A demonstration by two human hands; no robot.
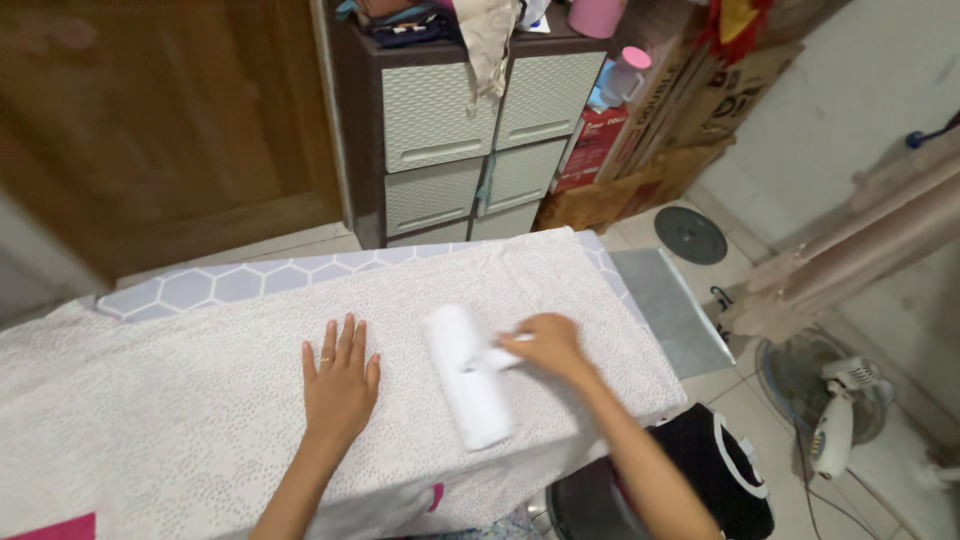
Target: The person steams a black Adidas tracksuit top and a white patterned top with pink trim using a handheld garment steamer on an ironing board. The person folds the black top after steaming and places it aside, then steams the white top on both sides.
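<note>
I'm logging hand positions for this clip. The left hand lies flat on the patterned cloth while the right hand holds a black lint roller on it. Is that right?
Not quite: the lint roller is white, not black. The head view shows the right hand gripping its handle, with the roller resting on the patterned cloth. The left hand does lie flat on that cloth, fingers spread.

A single head-worn camera looks steeply down and forward from above the person's own forearms, which enter from the bottom edge. It sits close over the cloth-covered ironing board [200, 420], which fills the lower left and runs off the left edge. Beyond the board's far edge the view takes in a drawer cabinet [470, 140] and, at right, tiled floor [800, 420].
</note>
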